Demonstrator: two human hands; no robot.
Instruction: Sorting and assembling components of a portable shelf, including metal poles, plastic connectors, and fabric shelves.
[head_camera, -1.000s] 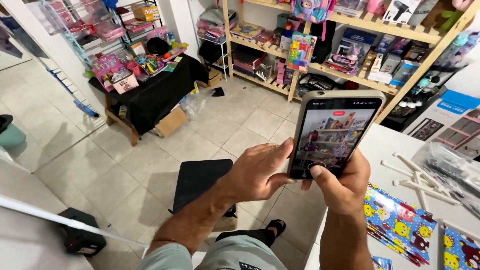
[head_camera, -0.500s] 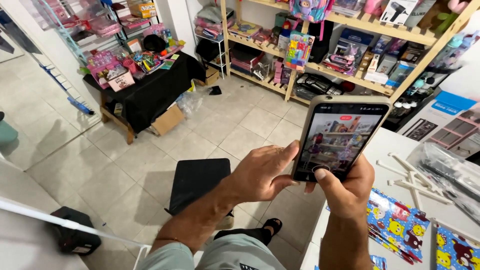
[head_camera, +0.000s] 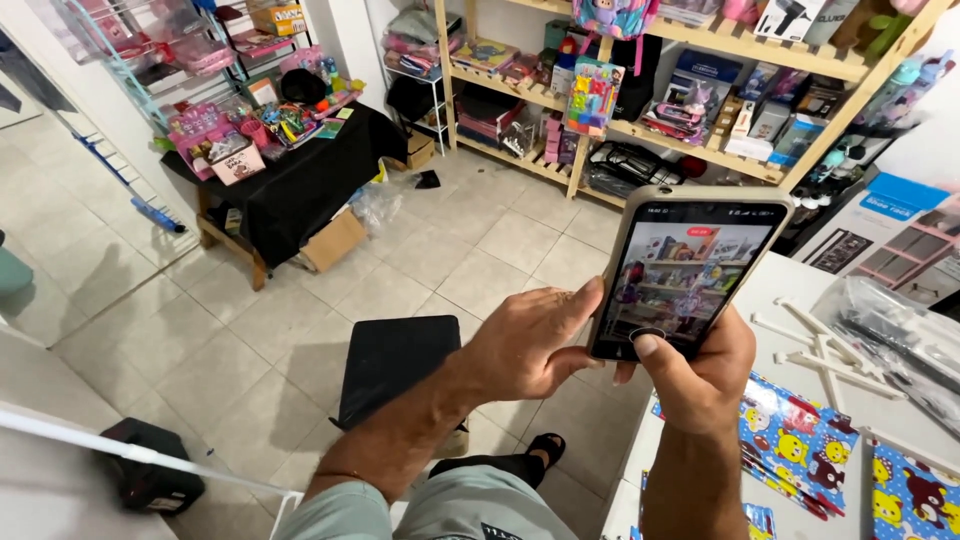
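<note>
The tiled floor (head_camera: 250, 330) fills the left half of the frame, pale and glossy, and wooden shelves (head_camera: 700, 45) packed with toys and boxes run across the top. In the upper left stands a table draped in black cloth (head_camera: 300, 185), cluttered with pink trinkets, a cardboard box (head_camera: 335, 240) tucked under it. Below centre sits a black padded stool (head_camera: 395, 365). At the right edge is my white counter (head_camera: 790, 285), carrying white sticks (head_camera: 820, 345), clear plastic bags (head_camera: 890, 335) and glossy blue cartoon-print wrapping sheets (head_camera: 800, 440).

The smartphone (head_camera: 690, 270) is right of centre, held upright in front of me — long axis running bottom to top, tilted slightly rightward, its smooth glass screen showing the shelves in a camera view. My right hand (head_camera: 700, 375) is directly under it, fingers wrapped behind the lower half, thumb laid on the round shutter button. My left hand (head_camera: 530, 345) lies just left of it, loosely curled — fingertips touching the phone's left edge, steadying rather than gripping. The right is the nearer, bearing hand.
</note>
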